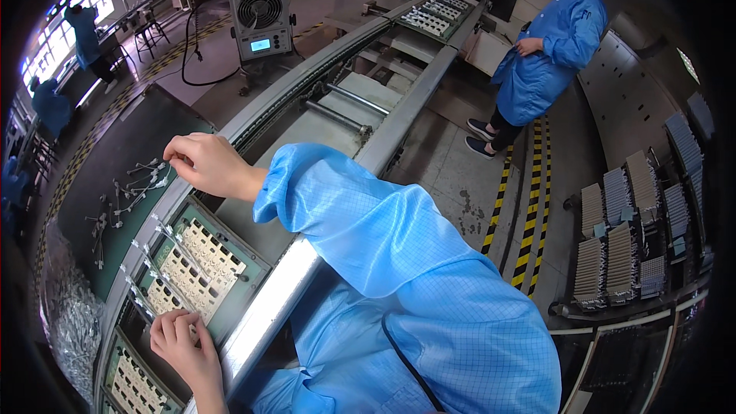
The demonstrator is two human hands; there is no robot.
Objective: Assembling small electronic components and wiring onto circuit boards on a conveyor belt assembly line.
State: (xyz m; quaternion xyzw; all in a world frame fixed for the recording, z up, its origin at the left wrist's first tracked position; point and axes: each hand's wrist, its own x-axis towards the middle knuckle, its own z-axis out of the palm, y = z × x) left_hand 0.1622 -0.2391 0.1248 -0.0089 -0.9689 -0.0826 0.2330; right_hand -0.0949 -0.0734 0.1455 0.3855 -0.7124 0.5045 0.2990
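Observation:
My right hand [205,165] is stretched out over the edge of a green mat [130,243], its fingertips bent together beside a loose group of short white cables with connectors [142,184]. Whatever is between those fingertips is too small to make out. Nearer to me, my left hand [184,343] is curled at the near end of a board of pale circuit panels [195,264] in a green frame. Its fingertips are partly hidden, so what they pinch cannot be made out. White cables [146,270] lie across that board, along its left side.
A second framed board [136,385] sits nearer on the conveyor rail [264,318]; another [437,15] lies at the far end. Clear plastic wrap [73,322] lies at left. A fan unit [262,23] stands beyond. A person in blue [548,54] stands right of the line, near loaded racks [613,238].

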